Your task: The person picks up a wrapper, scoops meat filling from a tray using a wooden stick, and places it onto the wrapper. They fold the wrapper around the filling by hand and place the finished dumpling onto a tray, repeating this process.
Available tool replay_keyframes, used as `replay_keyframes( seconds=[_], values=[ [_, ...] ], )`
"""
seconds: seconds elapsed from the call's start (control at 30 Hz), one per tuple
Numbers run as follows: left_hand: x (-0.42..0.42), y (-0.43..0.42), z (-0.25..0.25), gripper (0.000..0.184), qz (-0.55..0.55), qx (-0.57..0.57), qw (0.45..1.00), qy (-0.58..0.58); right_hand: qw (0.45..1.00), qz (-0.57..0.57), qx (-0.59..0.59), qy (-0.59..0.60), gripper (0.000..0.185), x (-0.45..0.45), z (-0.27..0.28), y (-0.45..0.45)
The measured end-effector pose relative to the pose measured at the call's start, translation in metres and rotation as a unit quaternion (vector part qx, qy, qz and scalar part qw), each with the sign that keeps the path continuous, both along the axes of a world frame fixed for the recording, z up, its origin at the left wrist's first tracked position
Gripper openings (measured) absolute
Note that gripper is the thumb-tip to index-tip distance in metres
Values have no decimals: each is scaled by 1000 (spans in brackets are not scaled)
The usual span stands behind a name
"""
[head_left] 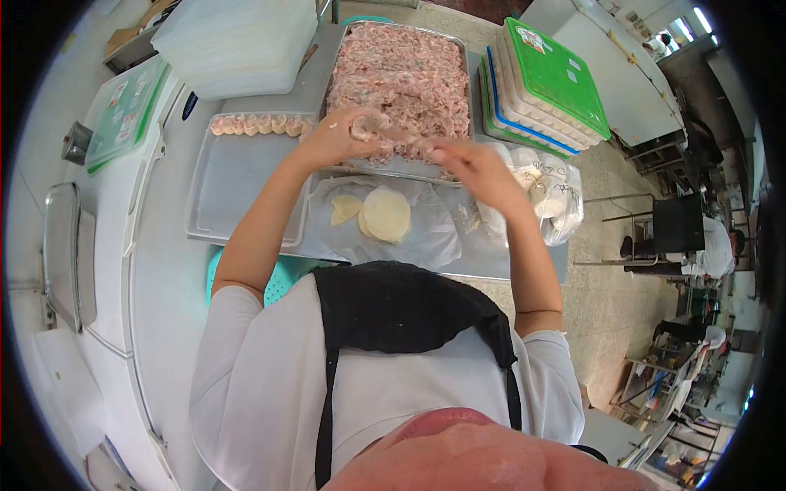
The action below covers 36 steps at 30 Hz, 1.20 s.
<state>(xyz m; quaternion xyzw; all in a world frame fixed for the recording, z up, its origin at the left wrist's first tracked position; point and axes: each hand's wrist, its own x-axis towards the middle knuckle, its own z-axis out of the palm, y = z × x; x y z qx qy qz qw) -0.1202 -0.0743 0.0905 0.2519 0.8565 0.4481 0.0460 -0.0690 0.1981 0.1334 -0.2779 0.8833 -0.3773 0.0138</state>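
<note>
My left hand [342,137] is closed around a pale wrapper [371,124] with pink filling on it, over the front left of the meat tray. My right hand [479,168] is closed at the tray's front right. A thin, blurred tool [413,141] reaches from its fingers towards the wrapper; its kind cannot be made out. Under both hands lies minced meat [401,74], heaped in a deep metal tray [469,98]. Nearer my body, a stack of round wrappers [386,214] rests on a clear plastic sheet [438,221], some folded over at its left.
On the left, a shallow tray [237,192] carries a row of filled dumplings [260,124] along its far edge. Clear containers [233,49] stand behind it. To the right are stacked boxes with a green lid [557,78] and a bag of wrappers [544,196]. Another person [712,250] is farther right.
</note>
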Motion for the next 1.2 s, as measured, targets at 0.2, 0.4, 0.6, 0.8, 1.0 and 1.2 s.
replay_keyframes(
  seconds=[0.2,0.4,0.6,0.8,1.0,1.2],
  values=[
    [-9,-38,-21,57,-2,-6,998,65,972,-83,182,126,25,11,22,-38],
    [-8,-65,-7,57,-5,7,1000,0,978,-70,130,145,23,12,9,-75],
    [-6,-148,-48,51,82,58,992,-71,989,-147,-28,9,29,11,-16,-53],
    [0,-205,-125,46,157,-91,976,120,938,-252,-155,-182,33,45,-54,-41],
    [-6,-159,-135,65,225,-68,972,31,922,-286,-171,-198,33,61,-61,-44],
    [-34,-131,-150,85,210,-63,972,88,921,-290,-148,-212,32,73,-68,-41]
  ],
)
